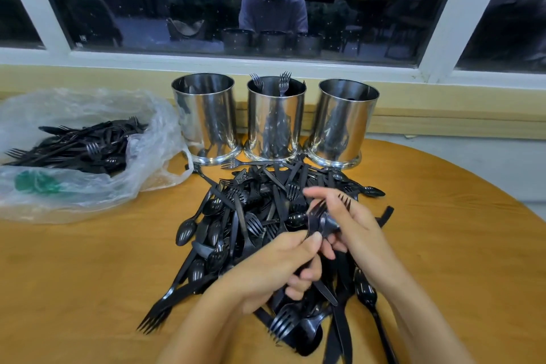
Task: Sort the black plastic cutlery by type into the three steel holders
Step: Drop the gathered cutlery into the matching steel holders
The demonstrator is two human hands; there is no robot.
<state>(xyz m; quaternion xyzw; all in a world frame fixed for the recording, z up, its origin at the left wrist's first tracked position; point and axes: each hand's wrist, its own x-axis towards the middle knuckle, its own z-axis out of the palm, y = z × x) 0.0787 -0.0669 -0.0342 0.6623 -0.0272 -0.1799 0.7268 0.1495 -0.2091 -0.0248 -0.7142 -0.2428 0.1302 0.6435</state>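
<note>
Both hands are over the heap! The left hand [277, 266] has its fingers curled round a clutch of thin black plastic handles, thumb pressed on top. The right hand [357, 230] pinches a small bunch of glossy black plastic forks [320, 216] just beside it, with its forefinger stretched out above them. Their tines fan up and away from the person.

Beneath them lies the big tangled pile of black plastic cutlery [236, 224]: ribbed spoons, long forks and flat knives crossing every way on the round, honey-coloured wooden table [88, 260].

At the back, three shiny cylindrical steel holders stand in a row, nearly touching. The left steel holder [206, 115] and the right steel holder [344, 121] show nothing above the rim; what is inside them cannot be told. The middle steel holder [276, 118] has two black fork heads [285, 80] poking above its rim.

Off to the left, a crumpled clear plastic bag [88, 195] holds more black cutlery.
</note>
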